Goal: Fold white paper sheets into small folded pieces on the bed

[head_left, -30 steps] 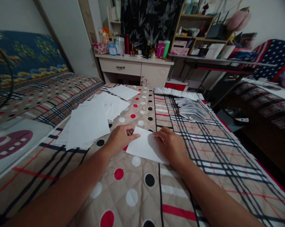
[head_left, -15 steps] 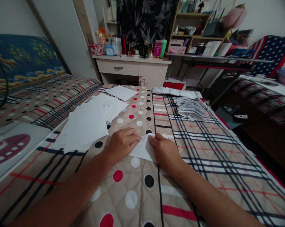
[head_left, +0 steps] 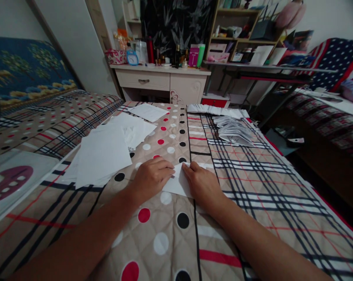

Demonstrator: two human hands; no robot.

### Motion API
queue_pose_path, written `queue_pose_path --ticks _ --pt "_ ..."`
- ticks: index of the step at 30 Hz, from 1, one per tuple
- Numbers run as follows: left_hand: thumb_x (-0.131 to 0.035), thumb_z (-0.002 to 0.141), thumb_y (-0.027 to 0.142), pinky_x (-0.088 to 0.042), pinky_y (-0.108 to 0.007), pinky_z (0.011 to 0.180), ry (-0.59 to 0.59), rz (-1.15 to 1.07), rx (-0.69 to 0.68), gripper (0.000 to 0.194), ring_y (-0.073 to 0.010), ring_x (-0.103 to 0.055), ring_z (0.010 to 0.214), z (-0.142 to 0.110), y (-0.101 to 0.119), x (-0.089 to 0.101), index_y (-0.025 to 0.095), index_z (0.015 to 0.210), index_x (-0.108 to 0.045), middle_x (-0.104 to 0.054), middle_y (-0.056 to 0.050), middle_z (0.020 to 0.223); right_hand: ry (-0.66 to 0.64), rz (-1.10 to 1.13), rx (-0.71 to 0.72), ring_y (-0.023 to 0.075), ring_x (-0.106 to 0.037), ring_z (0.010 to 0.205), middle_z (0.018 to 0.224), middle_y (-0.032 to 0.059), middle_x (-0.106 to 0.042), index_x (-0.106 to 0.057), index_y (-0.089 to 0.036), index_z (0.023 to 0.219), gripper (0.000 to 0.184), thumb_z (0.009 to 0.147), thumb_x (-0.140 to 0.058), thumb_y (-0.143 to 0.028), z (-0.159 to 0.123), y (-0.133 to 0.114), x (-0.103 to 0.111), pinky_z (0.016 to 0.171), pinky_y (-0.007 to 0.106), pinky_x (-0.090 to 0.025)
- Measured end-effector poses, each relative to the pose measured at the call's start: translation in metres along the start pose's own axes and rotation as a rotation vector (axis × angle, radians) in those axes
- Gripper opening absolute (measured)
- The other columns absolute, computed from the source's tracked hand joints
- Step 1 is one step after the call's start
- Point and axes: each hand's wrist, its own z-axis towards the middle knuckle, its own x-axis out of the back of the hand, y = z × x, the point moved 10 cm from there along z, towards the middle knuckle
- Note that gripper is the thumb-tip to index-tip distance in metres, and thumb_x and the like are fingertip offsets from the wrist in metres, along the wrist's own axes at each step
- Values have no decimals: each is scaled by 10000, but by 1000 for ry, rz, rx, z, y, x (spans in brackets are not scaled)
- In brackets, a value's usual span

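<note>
A white sheet of paper (head_left: 178,184) lies on the patterned bedspread between my hands, partly covered by them. My left hand (head_left: 154,175) is closed on the paper's left edge, with thumb and fingers pressed together. From the other side, my right hand (head_left: 204,181) presses and pinches it, the thumb near the far edge. Whether a crease runs under the fingers is hidden. Several loose white sheets (head_left: 103,156) lie fanned out to the left. On the right rests a bunch of folded papers (head_left: 233,130) with dark print.
Another row of folded white papers (head_left: 217,110) lies at the bed's far right. A single sheet (head_left: 148,112) sits at the far left. A white panel with a purple design (head_left: 12,181) is at the left edge. Beyond the bed stands a cluttered white dresser (head_left: 144,80).
My left hand has closed over the paper's left edge, and less of the sheet shows between my hands. The view has shifted slightly. During the last half second the hands hardly moved.
</note>
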Motion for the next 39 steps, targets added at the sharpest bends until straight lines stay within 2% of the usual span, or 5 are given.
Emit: queue_pose_path --ticks 12,20,24,29,39 --pt "-617 819 97 -526 -336 836 52 -113 91 139 -174 -657 832 -2 -14 0 184 864 -716 -745 -32 874 -21 8 -8 194 -658 835 1084 112 -618 -485 -197 1322 420 921 -382 -121 0 1 -3 644 263 -455" --pt "-711 739 183 -505 -217 557 137 -269 586 81 -118 -619 569 -16 -67 -3 162 812 -740 -727 -12 702 -18 -2 -12 205 -659 823 1091 111 -617 -501 -189 1316 408 932 -370 -143 2 1 -3 635 283 -458" --pt "-715 711 202 -501 -198 530 133 -410 726 127 -119 -623 575 -21 -79 -11 155 827 -740 -725 -11 693 1 5 -6 196 -656 818 1083 105 -622 -513 -192 1301 394 935 -373 -151 2 1 -3 632 272 -448" --pt "-703 710 240 -490 -195 519 89 -495 798 155 -121 -620 584 -25 -86 -21 150 834 -729 -707 -12 681 2 7 -9 195 -653 825 1077 101 -620 -508 -205 1303 389 941 -372 -163 1 2 -4 648 273 -448" --pt "-689 727 256 -477 -195 516 64 -506 792 169 -122 -620 592 -25 -86 -23 150 853 -727 -709 -17 698 4 -3 1 202 -657 818 1072 98 -620 -505 -200 1304 395 936 -368 -152 2 1 -2 636 284 -450"
